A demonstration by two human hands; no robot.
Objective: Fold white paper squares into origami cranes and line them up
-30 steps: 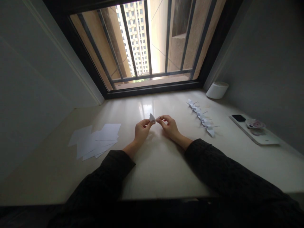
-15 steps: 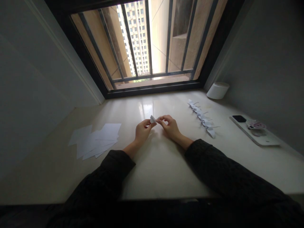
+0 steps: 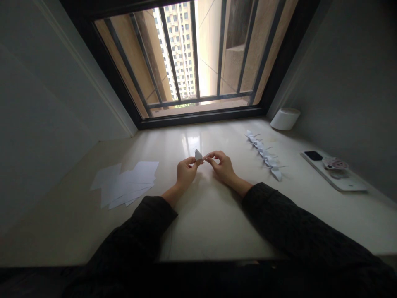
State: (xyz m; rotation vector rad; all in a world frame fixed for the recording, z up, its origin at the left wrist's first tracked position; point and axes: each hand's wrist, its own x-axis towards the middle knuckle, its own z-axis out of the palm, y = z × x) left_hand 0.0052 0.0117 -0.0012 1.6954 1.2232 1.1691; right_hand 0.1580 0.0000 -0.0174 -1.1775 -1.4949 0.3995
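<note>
A small folded piece of white paper (image 3: 198, 155) stands up between my hands over the middle of the white ledge. My left hand (image 3: 186, 170) pinches its lower part between thumb and fingers. From the other side, my right hand (image 3: 221, 164) has thumb and forefinger closed at the paper's right-hand tip, where the fingers cover the fine detail. To the right of my hands lies a row of several folded paper cranes (image 3: 265, 155), close together, with thin points sticking out.
Loose white paper sheets (image 3: 114, 184) overlap on the left of the ledge (image 3: 201, 227). On the right lies a white phone (image 3: 350, 182) with a round grip on its back. A white cylinder (image 3: 285, 119) sits by the right wall, and a barred window (image 3: 198, 120) closes off the back.
The folded paper has tilted slightly, its top now further left and more of its flat face showing. Both hands stay nearly in place.
</note>
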